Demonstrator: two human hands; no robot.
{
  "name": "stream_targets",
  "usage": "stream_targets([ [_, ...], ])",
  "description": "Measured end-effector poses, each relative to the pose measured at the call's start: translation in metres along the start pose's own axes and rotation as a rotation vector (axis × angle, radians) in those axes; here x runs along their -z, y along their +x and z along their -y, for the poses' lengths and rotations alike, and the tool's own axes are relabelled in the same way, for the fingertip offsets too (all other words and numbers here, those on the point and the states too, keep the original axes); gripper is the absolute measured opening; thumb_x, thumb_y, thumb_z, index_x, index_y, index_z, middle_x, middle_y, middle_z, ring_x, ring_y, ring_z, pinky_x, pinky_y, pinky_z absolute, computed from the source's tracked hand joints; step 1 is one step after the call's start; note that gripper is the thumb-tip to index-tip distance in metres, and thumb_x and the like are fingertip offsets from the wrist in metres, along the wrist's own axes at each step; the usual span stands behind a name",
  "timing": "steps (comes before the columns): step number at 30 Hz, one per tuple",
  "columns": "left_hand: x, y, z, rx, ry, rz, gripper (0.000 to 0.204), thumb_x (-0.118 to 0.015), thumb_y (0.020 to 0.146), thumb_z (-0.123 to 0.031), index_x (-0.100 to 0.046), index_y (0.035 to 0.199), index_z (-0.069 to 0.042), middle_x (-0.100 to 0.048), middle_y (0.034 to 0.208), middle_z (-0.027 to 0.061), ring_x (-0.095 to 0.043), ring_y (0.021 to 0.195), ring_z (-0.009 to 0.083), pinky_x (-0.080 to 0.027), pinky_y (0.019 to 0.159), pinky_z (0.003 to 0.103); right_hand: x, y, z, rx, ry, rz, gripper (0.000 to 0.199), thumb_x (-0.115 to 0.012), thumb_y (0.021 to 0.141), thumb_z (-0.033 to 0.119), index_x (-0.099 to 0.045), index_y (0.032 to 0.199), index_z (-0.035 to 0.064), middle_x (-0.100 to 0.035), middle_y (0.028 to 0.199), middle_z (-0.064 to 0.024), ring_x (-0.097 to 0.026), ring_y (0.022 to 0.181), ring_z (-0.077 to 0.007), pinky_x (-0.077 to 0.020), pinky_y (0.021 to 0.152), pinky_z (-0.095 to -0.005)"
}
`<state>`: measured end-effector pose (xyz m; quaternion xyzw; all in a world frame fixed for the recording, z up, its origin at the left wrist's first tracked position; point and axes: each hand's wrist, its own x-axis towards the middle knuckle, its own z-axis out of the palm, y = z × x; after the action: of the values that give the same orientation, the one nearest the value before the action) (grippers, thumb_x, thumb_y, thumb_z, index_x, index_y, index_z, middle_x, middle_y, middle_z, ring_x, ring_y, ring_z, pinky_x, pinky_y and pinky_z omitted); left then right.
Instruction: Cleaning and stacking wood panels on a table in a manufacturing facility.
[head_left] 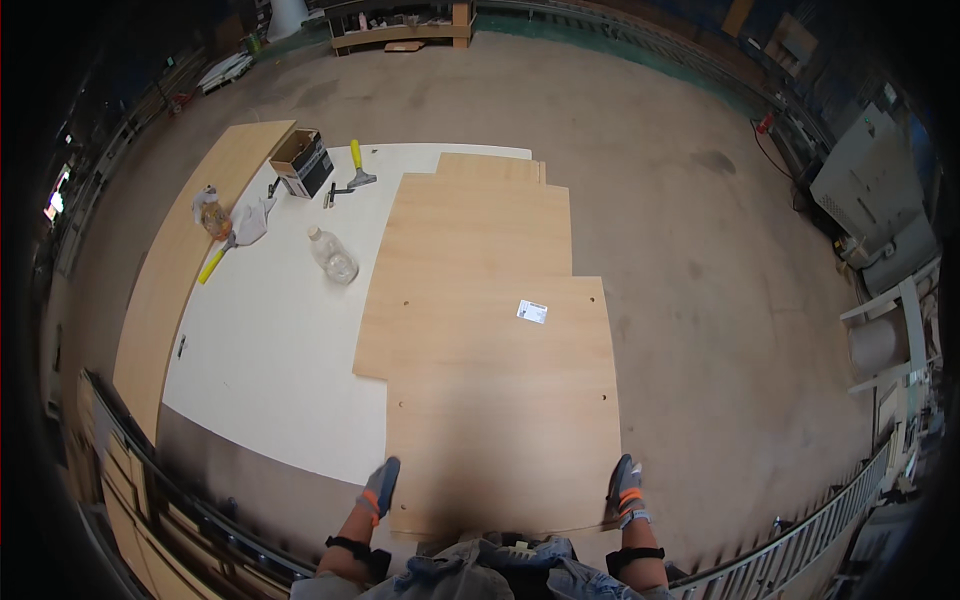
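Note:
A light wooden panel [510,430] with several small round holes lies right in front of me, its near end close to my body. At its left edge is my left hand [379,487] in a grey glove with an orange band, and at its right edge my right hand [628,492], gloved the same way. Both hands are closed on the panel's sides; the fingertips under it are hidden. A white label [532,312] sticks to the top face. Beyond and partly beneath it are other wooden panels [480,225].
The panels rest partly over a white board [270,370]. On it stand a clear plastic bottle [333,256], an open cardboard box [302,163] and a yellow-handled scraper [358,165]. A long wooden board [150,330] with an amber bottle [212,216] runs along the left. Rails [800,530] flank me.

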<state>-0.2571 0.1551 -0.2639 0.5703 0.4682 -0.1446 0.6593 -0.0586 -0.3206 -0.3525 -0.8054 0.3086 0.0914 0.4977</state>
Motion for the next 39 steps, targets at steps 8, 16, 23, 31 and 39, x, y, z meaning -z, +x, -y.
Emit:
stream_targets([
  [8, -0.01, -0.009, -0.001, -0.052, 0.162, -0.332, 0.053, -0.062, 0.084, -0.045, -0.064, 0.101, 0.005, -0.066, 0.082, 0.0124, -0.059, 0.072, 0.0153, -0.047, 0.066, 0.03, -0.026, 0.052, -0.034, 0.031, 0.037, 0.053, 0.052, -0.038, 0.097, 0.042, -0.056, 0.112, -0.0039, -0.061, 0.109, -0.01, -0.055, 0.097, -0.0209, -0.043, 0.086, -0.0324],
  [16, 0.023, 0.064, -0.121, -0.169, 0.607, -0.512, 0.081, -0.06, 0.075, -0.055, -0.045, 0.128, 0.004, -0.049, 0.129, 0.0274, -0.048, 0.12, 0.036, -0.039, 0.098, 0.041, -0.118, 0.039, 0.159, 0.118, -0.236, 0.021, 0.043, -0.045, 0.091, 0.04, -0.053, 0.11, 0.0031, -0.059, 0.102, -0.0085, -0.052, 0.087, -0.0206, -0.043, 0.079, -0.0353],
  [23, -0.043, 0.068, -0.127, -0.351, 1.278, -0.433, 0.107, -0.058, 0.071, -0.066, -0.016, 0.145, 0.0, -0.015, 0.15, 0.0254, -0.01, 0.14, 0.0407, -0.014, 0.112, 0.047, -0.076, 0.056, 0.143, -0.066, 0.735, 0.323, 0.053, -0.041, 0.09, 0.047, -0.053, 0.121, 0.0055, -0.058, 0.12, -0.0117, -0.055, 0.108, -0.0278, -0.042, 0.096, -0.0416],
  [31, -0.093, 0.062, -0.177, -0.151, 1.202, -0.406, 0.099, -0.053, 0.076, -0.062, -0.019, 0.144, 0.002, -0.013, 0.152, 0.0215, -0.011, 0.141, 0.0338, -0.013, 0.113, 0.045, 0.074, 0.087, 0.0, -0.451, 0.861, 0.305, 0.058, -0.036, 0.081, 0.059, -0.058, 0.11, 0.0136, -0.062, 0.108, -0.0096, -0.058, 0.097, -0.0316, -0.047, 0.084, -0.0454],
  [39, -0.269, 0.137, -0.229, -0.328, 1.129, -0.483, 0.099, -0.054, 0.077, -0.061, -0.02, 0.142, 0.005, -0.015, 0.151, 0.0221, -0.01, 0.141, 0.0337, -0.012, 0.113, 0.048, 0.227, 0.16, -0.084, 0.1, 0.653, 0.182, 0.055, -0.038, 0.088, 0.047, -0.053, 0.121, 0.0062, -0.058, 0.12, -0.0129, -0.055, 0.107, -0.0332, -0.0412, 0.098, -0.0447],
])
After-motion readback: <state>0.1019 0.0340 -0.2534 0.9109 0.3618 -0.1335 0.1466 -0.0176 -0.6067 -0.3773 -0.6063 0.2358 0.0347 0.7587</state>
